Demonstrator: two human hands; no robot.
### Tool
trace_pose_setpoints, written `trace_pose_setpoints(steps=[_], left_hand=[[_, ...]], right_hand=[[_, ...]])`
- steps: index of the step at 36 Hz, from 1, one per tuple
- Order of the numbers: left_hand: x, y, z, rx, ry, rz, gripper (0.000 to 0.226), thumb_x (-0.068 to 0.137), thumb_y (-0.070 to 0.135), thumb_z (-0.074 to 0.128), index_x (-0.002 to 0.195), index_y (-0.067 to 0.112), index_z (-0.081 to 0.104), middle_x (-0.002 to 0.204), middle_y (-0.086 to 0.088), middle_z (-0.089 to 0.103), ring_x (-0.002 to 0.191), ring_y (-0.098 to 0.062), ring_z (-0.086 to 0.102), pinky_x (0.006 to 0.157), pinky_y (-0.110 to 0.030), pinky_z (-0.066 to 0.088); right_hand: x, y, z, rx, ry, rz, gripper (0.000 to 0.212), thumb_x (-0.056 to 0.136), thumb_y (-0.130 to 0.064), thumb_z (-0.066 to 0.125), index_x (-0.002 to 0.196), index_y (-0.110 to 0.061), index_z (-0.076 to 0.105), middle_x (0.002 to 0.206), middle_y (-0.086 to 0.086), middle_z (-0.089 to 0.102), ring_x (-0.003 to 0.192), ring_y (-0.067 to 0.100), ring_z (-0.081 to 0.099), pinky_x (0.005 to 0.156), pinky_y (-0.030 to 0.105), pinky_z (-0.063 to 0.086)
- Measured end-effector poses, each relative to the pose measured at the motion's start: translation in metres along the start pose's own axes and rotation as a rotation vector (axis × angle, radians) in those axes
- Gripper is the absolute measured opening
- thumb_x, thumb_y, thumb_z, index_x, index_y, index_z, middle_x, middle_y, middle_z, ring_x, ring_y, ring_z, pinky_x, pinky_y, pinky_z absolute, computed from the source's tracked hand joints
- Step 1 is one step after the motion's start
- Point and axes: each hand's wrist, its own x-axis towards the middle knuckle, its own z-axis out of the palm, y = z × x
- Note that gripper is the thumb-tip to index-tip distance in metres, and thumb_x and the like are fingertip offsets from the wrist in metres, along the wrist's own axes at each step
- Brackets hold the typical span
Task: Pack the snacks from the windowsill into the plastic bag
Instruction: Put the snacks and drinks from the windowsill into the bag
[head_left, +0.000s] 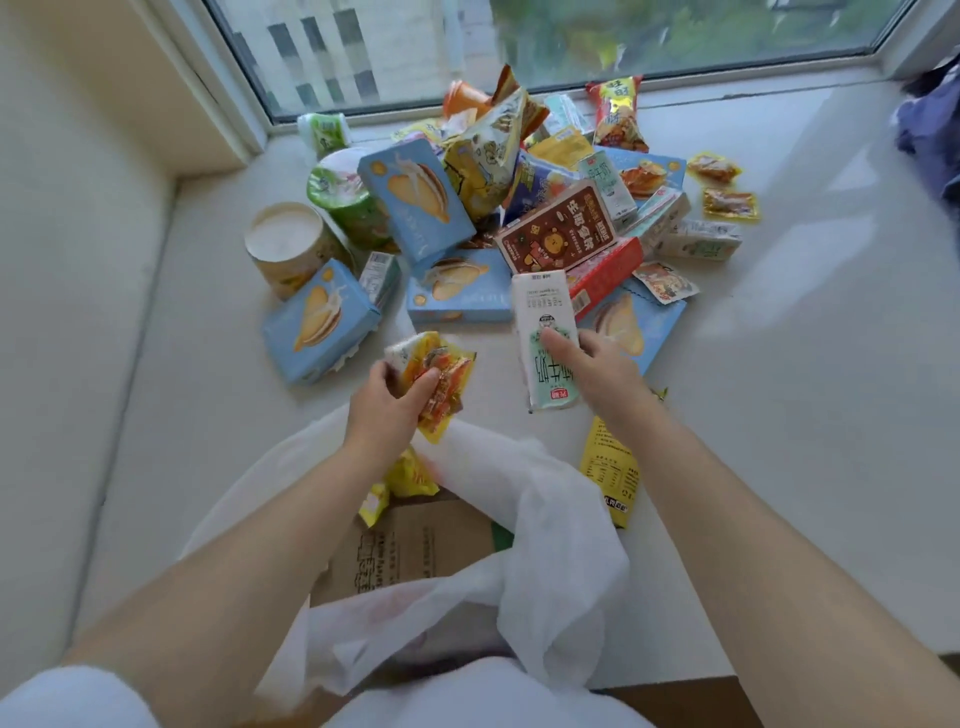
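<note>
A heap of snacks (519, 197) lies on the white windowsill (779, 364) below the window: blue biscuit boxes, chip bags, tubs, small sachets. My left hand (387, 410) grips a few small yellow-orange snack sachets (441, 384) just above the mouth of the white plastic bag (545, 545). My right hand (597, 374) holds a white-and-green milk carton (548, 338) at the front of the heap, thumb across its face. The bag lies open at the sill's near edge, with a brown cardboard box (415, 551) and yellow packets (410, 475) inside it.
A yellow packet (610, 470) lies flat under my right forearm. A blue biscuit box (319, 322) and a paper tub (288, 244) sit at the left of the heap. Dark blue cloth (930, 119) sits at the far right. A wall bounds the sill on the left.
</note>
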Motion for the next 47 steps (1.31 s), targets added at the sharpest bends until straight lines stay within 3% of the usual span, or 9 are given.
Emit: trace_pose_setpoints(steps=[9, 11, 13, 15, 20, 27, 36, 41, 47], left_hand=[[-0.046, -0.090, -0.063, 0.319, -0.021, 0.122, 0.037, 0.079, 0.049, 0.068, 0.085, 0.016, 0.053, 0.081, 0.002, 0.059, 0.078, -0.021, 0.056, 0.070, -0.038, 0.044], [-0.049, -0.105, -0.068, 0.431, -0.086, 0.177, 0.039, 0.076, 0.055, 0.066, 0.085, 0.019, 0.054, 0.084, 0.005, 0.059, 0.086, -0.022, 0.055, 0.080, -0.037, 0.042], [-0.052, -0.118, -0.067, 0.645, -0.199, 0.207, 0.050, 0.075, 0.066, 0.056, 0.103, 0.024, 0.057, 0.101, 0.004, 0.061, 0.108, -0.020, 0.053, 0.108, -0.039, 0.027], [-0.055, -0.127, -0.066, 0.786, -0.240, 0.210, 0.058, 0.078, 0.070, 0.048, 0.114, 0.026, 0.055, 0.114, 0.005, 0.061, 0.121, -0.014, 0.047, 0.119, -0.041, 0.003], [-0.057, -0.126, -0.070, 0.875, -0.139, 0.161, 0.060, 0.085, 0.067, 0.042, 0.129, 0.026, 0.048, 0.129, 0.006, 0.057, 0.130, -0.013, 0.040, 0.117, -0.048, -0.003], [-0.049, -0.116, -0.074, 1.092, -0.059, 0.168, 0.053, 0.086, 0.062, 0.046, 0.126, 0.028, 0.044, 0.125, 0.005, 0.055, 0.128, -0.016, 0.039, 0.114, -0.058, 0.003], [-0.037, -0.125, -0.073, 1.036, -0.188, 0.201, 0.067, 0.089, 0.067, 0.008, 0.149, 0.037, 0.016, 0.157, 0.001, 0.019, 0.147, -0.023, 0.002, 0.114, -0.057, -0.007], [-0.030, -0.121, -0.076, 0.966, -0.133, 0.047, 0.050, 0.097, 0.054, 0.005, 0.144, 0.050, 0.023, 0.159, 0.001, -0.018, 0.143, -0.030, -0.023, 0.112, -0.061, -0.012], [-0.019, -0.128, -0.081, 0.899, -0.087, -0.237, 0.055, 0.099, 0.048, 0.021, 0.150, 0.027, 0.020, 0.157, 0.001, -0.023, 0.143, -0.035, -0.018, 0.109, -0.068, 0.001]], right_hand=[[-0.057, 0.000, 0.053, -0.634, -0.493, -0.002, 0.018, 0.081, -0.043, 0.069, 0.079, -0.030, 0.057, 0.081, -0.013, 0.064, 0.074, 0.004, 0.062, 0.058, 0.016, 0.043], [-0.064, 0.009, 0.067, -0.788, -0.526, -0.025, 0.022, 0.079, -0.052, 0.067, 0.083, -0.032, 0.058, 0.088, -0.011, 0.066, 0.082, 0.009, 0.061, 0.075, 0.022, 0.045], [-0.064, 0.023, 0.081, -1.024, -0.506, -0.088, 0.032, 0.078, -0.060, 0.061, 0.093, -0.032, 0.059, 0.089, -0.010, 0.064, 0.087, 0.012, 0.056, 0.096, 0.039, 0.032], [-0.062, 0.035, 0.088, -1.173, -0.461, -0.091, 0.037, 0.077, -0.062, 0.059, 0.098, -0.031, 0.058, 0.089, -0.009, 0.063, 0.087, 0.013, 0.054, 0.097, 0.045, 0.029], [-0.060, 0.053, 0.087, -1.272, -0.274, -0.036, 0.039, 0.077, -0.052, 0.063, 0.103, -0.023, 0.059, 0.105, 0.000, 0.064, 0.091, 0.018, 0.056, 0.066, 0.028, 0.039], [-0.051, 0.052, 0.076, -1.503, 0.152, -0.147, 0.047, 0.085, -0.054, 0.053, 0.119, -0.023, 0.053, 0.118, 0.002, 0.059, 0.109, 0.025, 0.052, 0.083, 0.034, 0.039], [-0.049, 0.059, 0.096, -1.432, 0.165, -0.058, 0.047, 0.089, -0.054, 0.047, 0.126, -0.025, 0.047, 0.127, 0.000, 0.056, 0.118, 0.024, 0.043, 0.088, 0.036, 0.036], [-0.046, 0.057, 0.100, -1.442, 0.005, -0.101, 0.064, 0.087, -0.046, 0.056, 0.143, -0.029, 0.029, 0.144, -0.001, 0.037, 0.129, 0.025, 0.035, 0.099, 0.041, 0.035], [-0.040, 0.053, 0.098, -1.476, -0.002, -0.135, 0.057, 0.085, -0.023, 0.057, 0.137, -0.021, 0.035, 0.137, 0.004, 0.041, 0.124, 0.023, 0.040, 0.099, 0.033, 0.035]])
